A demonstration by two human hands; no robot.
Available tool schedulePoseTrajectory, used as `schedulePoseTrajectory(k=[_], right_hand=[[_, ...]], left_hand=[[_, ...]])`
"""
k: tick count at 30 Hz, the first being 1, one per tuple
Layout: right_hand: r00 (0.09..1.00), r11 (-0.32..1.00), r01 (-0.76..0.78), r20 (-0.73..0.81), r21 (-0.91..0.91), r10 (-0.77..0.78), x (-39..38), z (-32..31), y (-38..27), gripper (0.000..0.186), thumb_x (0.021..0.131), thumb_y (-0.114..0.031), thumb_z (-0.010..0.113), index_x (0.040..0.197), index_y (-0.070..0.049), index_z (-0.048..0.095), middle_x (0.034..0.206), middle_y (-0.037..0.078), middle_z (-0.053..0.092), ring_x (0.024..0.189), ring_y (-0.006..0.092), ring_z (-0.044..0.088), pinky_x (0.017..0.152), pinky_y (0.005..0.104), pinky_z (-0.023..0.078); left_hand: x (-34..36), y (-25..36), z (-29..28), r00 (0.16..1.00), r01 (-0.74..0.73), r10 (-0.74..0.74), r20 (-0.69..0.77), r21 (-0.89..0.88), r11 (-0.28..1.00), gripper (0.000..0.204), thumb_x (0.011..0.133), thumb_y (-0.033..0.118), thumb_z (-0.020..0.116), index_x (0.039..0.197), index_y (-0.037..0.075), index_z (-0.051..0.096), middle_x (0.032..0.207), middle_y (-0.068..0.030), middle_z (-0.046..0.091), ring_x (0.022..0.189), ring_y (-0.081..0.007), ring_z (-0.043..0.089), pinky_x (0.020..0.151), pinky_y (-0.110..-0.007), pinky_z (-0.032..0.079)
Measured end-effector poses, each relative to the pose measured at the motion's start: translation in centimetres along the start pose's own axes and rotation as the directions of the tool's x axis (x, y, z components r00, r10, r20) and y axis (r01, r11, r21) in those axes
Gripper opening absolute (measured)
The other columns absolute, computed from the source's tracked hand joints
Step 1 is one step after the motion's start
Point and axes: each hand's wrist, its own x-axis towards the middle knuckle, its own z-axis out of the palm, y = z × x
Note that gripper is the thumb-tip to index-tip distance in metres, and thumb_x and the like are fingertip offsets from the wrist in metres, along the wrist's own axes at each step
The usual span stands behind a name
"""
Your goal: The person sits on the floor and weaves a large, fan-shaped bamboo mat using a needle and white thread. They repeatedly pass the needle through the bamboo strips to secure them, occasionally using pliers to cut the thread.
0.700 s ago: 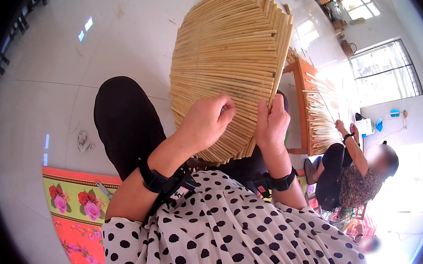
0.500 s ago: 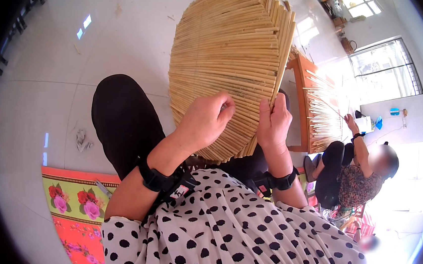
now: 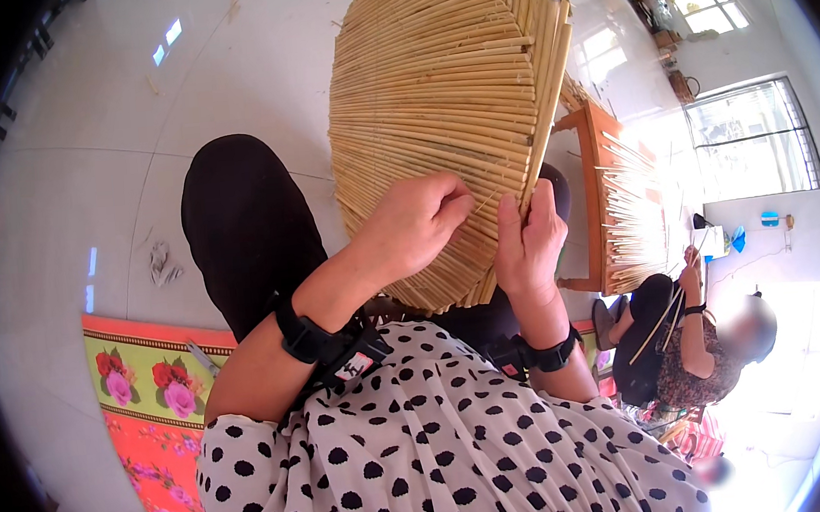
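Observation:
A large, rounded panel of straw stalks (image 3: pixel 435 90), laid side by side and fanning outward, rests over my lap. At its right edge thicker stalks are layered. My right hand (image 3: pixel 531 242) grips this edge low down, the thumb lying on the upper side. My left hand (image 3: pixel 417 222) is closed in a pinch over the panel's lower part, just left of my right hand. A fine pale strand seems to run from its fingertips toward the edge; what exactly it pinches is too small to make out.
On the right a wooden table (image 3: pixel 602 193) bears many spread stalks (image 3: pixel 636 209). Beside it a seated person (image 3: pixel 697 358) holds several stalks. A floral mat (image 3: pixel 153 411) with a metal tool (image 3: pixel 202 357) lies at left; a crumpled scrap (image 3: pixel 162 264) is on the floor.
My left hand has moved slightly right, toward the panel's edge, still pinched. My right hand keeps its grip. The other person's hand has drawn back from the table, with stalks now in it.

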Motion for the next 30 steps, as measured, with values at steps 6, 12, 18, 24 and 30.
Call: schedulePoseTrajectory(k=[6,12,18,24,30], right_hand=[[1.000,0.998,0.019,0.022,0.066,-0.020,0.2,-0.1,-0.7,0.021,0.092,-0.013,0.060,0.088,-0.001,0.043,0.064,0.017,0.054,0.054,0.0353,0.056,0.051,0.0393,0.044],[0.999,0.999,0.020,0.032,0.034,-0.021,0.4,-0.4,-0.8,0.021,0.092,-0.014,0.060,0.088,-0.001,0.044,0.064,0.016,0.054,0.055,0.0342,0.056,0.051,0.0381,0.044],[0.998,0.995,0.053,0.029,0.086,-0.055,0.9,-0.3,0.4,0.021,0.095,-0.019,0.058,0.090,-0.001,0.049,0.065,0.012,0.051,0.055,0.0224,0.048,0.053,0.0328,0.041],[0.997,0.991,0.075,0.016,0.109,-0.077,1.2,-0.1,0.7,0.024,0.094,-0.020,0.060,0.087,-0.002,0.046,0.062,0.012,0.051,0.052,0.0259,0.051,0.051,0.0349,0.042],[0.996,0.996,0.075,-0.059,0.051,-0.072,1.0,0.2,0.1,0.022,0.092,-0.018,0.063,0.088,-0.001,0.049,0.061,0.011,0.051,0.051,0.0250,0.050,0.051,0.0343,0.042]], left_hand=[[0.1,0.4,-0.4,0.998,0.044,-0.040,0.041,-0.105,0.993,0.025,0.097,0.018,0.054,0.090,-0.005,0.061,0.073,-0.0114,0.065,0.064,-0.0191,0.065,0.062,-0.030,0.052],[0.1,0.9,-1.1,0.993,0.082,-0.072,0.094,-0.099,0.992,0.025,0.102,0.017,0.050,0.095,-0.004,0.059,0.080,-0.0075,0.064,0.072,-0.0152,0.065,0.067,-0.027,0.054],[-0.6,1.0,-1.6,0.992,0.094,-0.086,0.094,-0.083,0.992,0.023,0.101,0.016,0.049,0.096,-0.004,0.059,0.080,-0.0070,0.064,0.072,-0.0147,0.066,0.067,-0.026,0.053],[-0.8,1.3,-1.7,0.992,0.090,-0.083,0.094,-0.070,0.993,0.022,0.101,0.015,0.049,0.097,-0.004,0.059,0.082,-0.0068,0.064,0.073,-0.0141,0.066,0.068,-0.026,0.053],[-0.9,-0.4,-1.0,0.996,-0.058,0.054,-0.067,-0.060,0.997,0.022,0.095,0.017,0.055,0.088,-0.003,0.060,0.071,-0.0109,0.064,0.064,-0.0241,0.063,0.062,-0.034,0.050]])
